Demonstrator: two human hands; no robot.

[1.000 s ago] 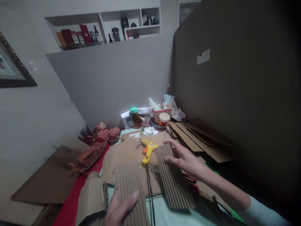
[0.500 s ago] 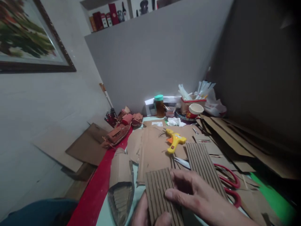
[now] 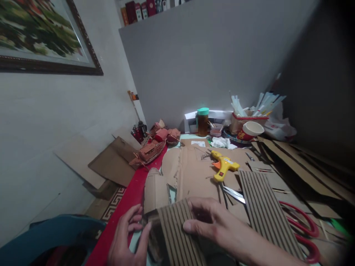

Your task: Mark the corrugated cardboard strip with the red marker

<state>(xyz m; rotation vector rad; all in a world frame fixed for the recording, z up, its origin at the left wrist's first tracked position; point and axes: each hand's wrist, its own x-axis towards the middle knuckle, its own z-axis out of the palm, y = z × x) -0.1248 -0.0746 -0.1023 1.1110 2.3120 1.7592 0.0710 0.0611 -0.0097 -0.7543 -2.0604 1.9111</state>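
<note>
At the bottom centre of the frame my right hand (image 3: 222,229) lies flat across a ribbed cardboard strip (image 3: 177,232), fingers spread and pressing on it rather than curled around it. My left hand (image 3: 126,240), at lower left, is loosely open with its fingertips at the strip's left edge; whether it also touches the small cardboard hull (image 3: 155,190) just behind is hard to tell in this dim light.

To the right of my hands a second ribbed strip (image 3: 266,207) lies on the table (image 3: 124,207), with red-handled scissors (image 3: 302,229) beside it at lower right. Further up, in mid-frame, a yellow glue gun (image 3: 223,167) rests on flat cardboard sheets (image 3: 194,170). A red runner edges the table on the left, and a red model boat (image 3: 151,149) sits on it further back.

Against the grey back wall stand a green-lidded jar (image 3: 203,121), a paper cup (image 3: 251,130) and a box of white sticks (image 3: 246,114). A framed painting (image 3: 41,33) hangs on the wall at upper left, and loose cardboard pieces (image 3: 111,162) lie on the floor below it.
</note>
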